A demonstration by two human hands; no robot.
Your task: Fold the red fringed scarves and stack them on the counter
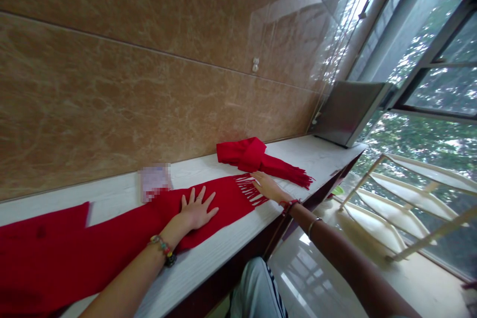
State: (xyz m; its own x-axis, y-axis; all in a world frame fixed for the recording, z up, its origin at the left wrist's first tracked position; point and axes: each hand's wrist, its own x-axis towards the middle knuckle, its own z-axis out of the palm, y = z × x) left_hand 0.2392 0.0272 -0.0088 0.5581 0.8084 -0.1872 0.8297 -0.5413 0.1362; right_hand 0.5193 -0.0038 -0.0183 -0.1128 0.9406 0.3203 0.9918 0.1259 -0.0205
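A long red scarf (122, 236) lies stretched along the white counter, its white-looking gaps showing between the fringe strands at the right end. My left hand (196, 209) rests flat on the scarf with its fingers spread. At the fringe, my right hand (267, 186) lies with fingers stretched out over the strands. Just behind it sits a second red scarf (249, 154), folded over itself, with its fringed end trailing right. Neither hand grips anything that I can see.
The white counter (305, 151) runs along a brown marbled wall (149, 84). A blurred-out flat item (154, 181) lies by the wall. At the far end stands a grey metallic box-shaped appliance (346, 112). A cream tiered rack (402, 203) is on the right, near the window.
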